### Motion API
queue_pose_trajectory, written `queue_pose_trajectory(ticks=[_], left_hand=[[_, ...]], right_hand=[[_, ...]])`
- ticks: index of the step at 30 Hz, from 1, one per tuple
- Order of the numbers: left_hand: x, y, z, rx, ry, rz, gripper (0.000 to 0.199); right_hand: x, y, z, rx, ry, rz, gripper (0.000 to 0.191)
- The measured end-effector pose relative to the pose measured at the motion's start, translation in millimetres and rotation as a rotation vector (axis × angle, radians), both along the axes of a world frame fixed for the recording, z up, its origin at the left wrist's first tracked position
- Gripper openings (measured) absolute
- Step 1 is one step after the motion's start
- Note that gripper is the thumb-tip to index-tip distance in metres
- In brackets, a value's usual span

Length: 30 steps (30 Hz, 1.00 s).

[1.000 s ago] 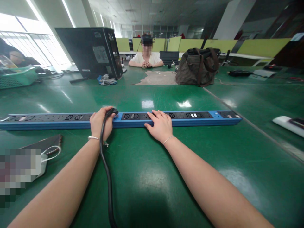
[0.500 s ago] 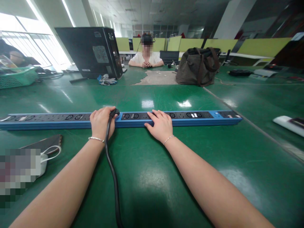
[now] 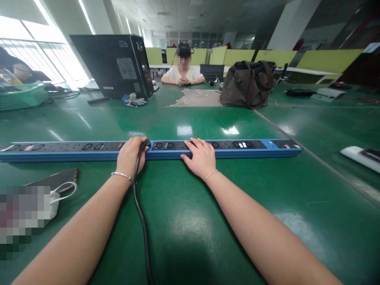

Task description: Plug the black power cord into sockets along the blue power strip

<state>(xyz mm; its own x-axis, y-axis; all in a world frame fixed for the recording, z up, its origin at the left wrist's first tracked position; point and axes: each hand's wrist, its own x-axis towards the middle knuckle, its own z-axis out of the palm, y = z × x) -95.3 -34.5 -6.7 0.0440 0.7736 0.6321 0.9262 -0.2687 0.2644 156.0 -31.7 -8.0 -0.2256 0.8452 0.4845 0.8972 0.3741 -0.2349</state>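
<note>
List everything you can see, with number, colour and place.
table: one, green, centre
power strip: one, blue-black, across table
plug: one, black, mid-strip
cable: one, black, below plug
computer tower: one, black, back left
gloves: count unclear, grey, beside tower
basket: one, green, far left
bag: one, brown, back right
chair: one, black, beyond table
partitions: several, yellowish, background
device: one, white, right edge
blurred item: one, unclear, lower left
people: two, pale and dark clothing, across, far left
bracelets: two, silver, wrists
left hand: one, bare, on plug
right hand: one, bare, on strip

Yellow-green partitions (image 3: 282,57) stand beyond the green table (image 3: 237,206), bright windows (image 3: 18,33) at left, a pale pillar (image 3: 292,23) right
</note>
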Motion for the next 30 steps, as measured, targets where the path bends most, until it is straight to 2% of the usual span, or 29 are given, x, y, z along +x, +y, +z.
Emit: queue_pose_trajectory(ticks=[4,6,7,11,13,17,25,30], left_hand=[[3,0,-3.1,0.035,-0.007,-0.014,0.031],[4,0,-1.8,0.029,0.006,-0.007,0.031],[4,-1,-0.6,0.021,0.011,-0.006,0.032],[3,-1,4.8,-0.071,0.013,-0.007,0.032],[1,-2,6.0,-0.095,0.011,-0.01,0.032],[-1,-3,5.9,-0.079,0.02,-0.049,0.031],[-1,-1,3.8,-0.051,-0.08,-0.057,0.031],[-1,-1,1.0,-0.025,-0.056,-0.021,0.029]], right_hand=[[-1,-1,1.9,-0.002,0.015,0.004,0.047],[-8,-9,5.8,0.014,0.037,0.058,0.045],[-15,-15,8.4,0.029,0.05,0.115,0.045],[-63,-55,17.8,0.105,0.005,0.516,0.041],[-89,-72,19.3,0.108,-0.021,0.603,0.041],[-118,-81,16.1,0.115,-0.044,0.658,0.039],[-111,-76,11.8,0.117,-0.069,0.704,0.04],[-111,-79,10.4,0.134,-0.077,0.711,0.04]])
